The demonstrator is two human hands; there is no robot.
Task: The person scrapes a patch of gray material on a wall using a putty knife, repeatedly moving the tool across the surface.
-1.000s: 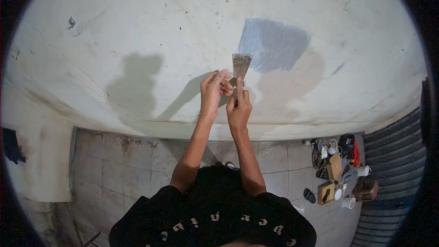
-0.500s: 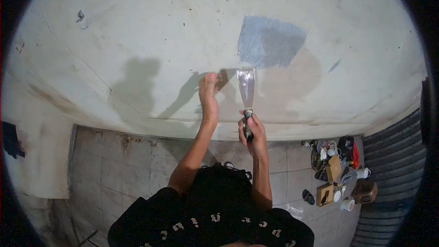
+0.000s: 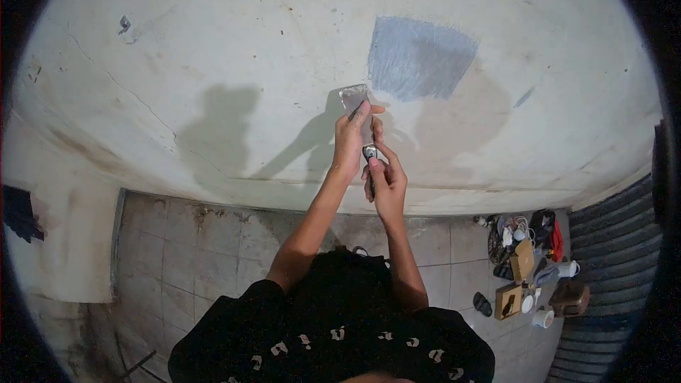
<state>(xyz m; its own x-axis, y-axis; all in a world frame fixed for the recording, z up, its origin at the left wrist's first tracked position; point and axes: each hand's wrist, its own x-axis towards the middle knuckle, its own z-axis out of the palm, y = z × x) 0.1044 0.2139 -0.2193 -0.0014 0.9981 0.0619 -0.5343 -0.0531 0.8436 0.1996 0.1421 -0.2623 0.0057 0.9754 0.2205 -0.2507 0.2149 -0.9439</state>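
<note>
A putty knife (image 3: 355, 96) with a flat metal blade and a dark handle is held up in front of the wall. My right hand (image 3: 387, 183) is wrapped round its handle, thumb along the front near the ferrule. Around the blade closes my left hand (image 3: 350, 143), its thumb lying on the face and its fingers behind. The blade's broad end tilts to the left and carries some pale residue. Above and to the right, a grey patch (image 3: 423, 60) covers part of the off-white wall (image 3: 284, 57).
On the tiled floor (image 3: 191, 259) at the right lie a cardboard box (image 3: 522, 261), a dark sandal (image 3: 482, 303), a white cup (image 3: 543, 318), a brown container (image 3: 569, 298) and cables. A ribbed shutter (image 3: 610, 255) stands beyond them. Cracks and chipped holes mark the wall's left part.
My left hand has moved right and taken hold of the blade, having been apart from it before. The putty knife has shifted slightly up and left, its blade now tilted left.
</note>
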